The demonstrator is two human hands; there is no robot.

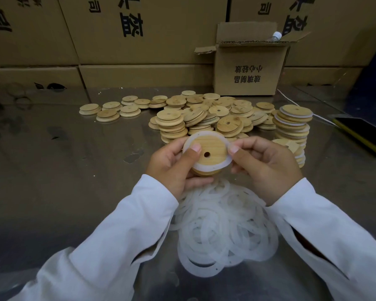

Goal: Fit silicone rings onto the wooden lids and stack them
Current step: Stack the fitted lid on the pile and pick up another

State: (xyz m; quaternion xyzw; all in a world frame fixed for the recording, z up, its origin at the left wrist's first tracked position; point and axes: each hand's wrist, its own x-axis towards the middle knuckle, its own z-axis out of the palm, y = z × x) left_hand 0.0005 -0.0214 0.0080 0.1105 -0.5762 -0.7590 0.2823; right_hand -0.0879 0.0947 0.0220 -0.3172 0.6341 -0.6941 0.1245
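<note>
Both hands hold one round wooden lid (211, 146) with a small hole, lifted above the table. A white silicone ring (223, 166) lies around its raised centre. My left hand (172, 164) grips the lid from the left, thumb pressing on the ring and wood. My right hand (263, 164) pinches the ring's right edge with thumb and fingers. A heap of loose silicone rings (224, 227) lies on the table just below my hands. A stack of lids with rings fitted (292, 127) stands at the right. A big pile of bare wooden lids (204, 114) lies behind.
The work surface is a shiny metal table (74, 170). An open cardboard box (250, 66) stands at the back right, before a wall of large cartons (128, 40). A phone in a yellow case (360, 131) with a white cable lies at the right edge.
</note>
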